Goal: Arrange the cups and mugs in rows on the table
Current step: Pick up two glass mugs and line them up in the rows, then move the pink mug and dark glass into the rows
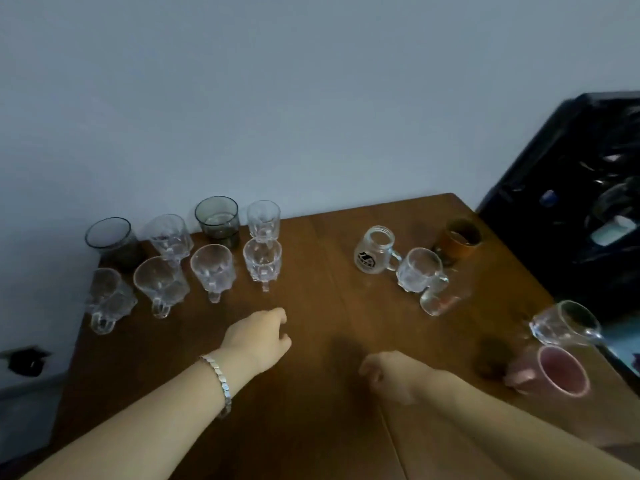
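The loose glass mugs stand at one o'clock from the empty, loosely curled right hand, nearer than the empty, half-spread left hand.

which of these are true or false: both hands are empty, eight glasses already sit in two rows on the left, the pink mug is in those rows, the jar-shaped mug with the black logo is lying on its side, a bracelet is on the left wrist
1. Both hands, left and right, are empty: true.
2. Eight glasses stand in two rows on the left of the brown wooden table: true.
3. The pink mug is in those rows: false, it sits apart at the table's right edge.
4. The clear jar-shaped mug with the black logo lies on its side: false, it stands upright.
5. A silver bracelet is on the left wrist: true.
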